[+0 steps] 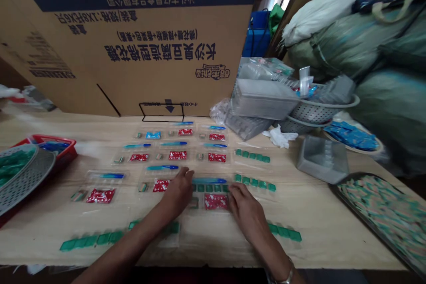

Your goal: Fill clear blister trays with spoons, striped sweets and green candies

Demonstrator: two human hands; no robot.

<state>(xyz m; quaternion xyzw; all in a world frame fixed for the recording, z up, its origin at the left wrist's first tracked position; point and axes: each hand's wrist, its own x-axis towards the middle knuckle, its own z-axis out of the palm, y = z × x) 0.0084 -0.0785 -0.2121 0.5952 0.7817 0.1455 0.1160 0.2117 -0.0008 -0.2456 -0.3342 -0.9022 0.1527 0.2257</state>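
**left fingers:** The left hand [179,193] is bunched up, with the fingertips [190,174] close together in a narrow pose, just beside a slim blue plastic stick [209,180]. Can't tell if they're actually pinching anything.

**right fingers:** The right hand [248,213] lies low and flat, with its fingers [235,191] loosely spread across a clear plastic blister tray [196,215]. Nothing looks gripped. That light, flat touch seems like the right call, since thin plastic like this probably slides easily.

**between the hands:** The tray holds the blue stick, a row of small square green pieces [208,188] and a shiny red foil sachet [216,202].

**beside the hands:** Strips of translucent green squares lie to either side, one by the left forearm [91,238] and one off the right hand [284,231].

**further up the surface:** The pale wooden surface [333,239] carries more rows of red sachets and blue sticks in clear trays, neatly spaced.

**left edge:** A grey perforated basket [33,173] sits against a red plastic tray [63,145].

**right edge:** A dark metal tray [353,186] is heaped with mixed green pieces, near a grey plastic tray [322,159].

**behind:** There's a large printed cardboard sheet [133,53] and some bulging green sacks [382,40].
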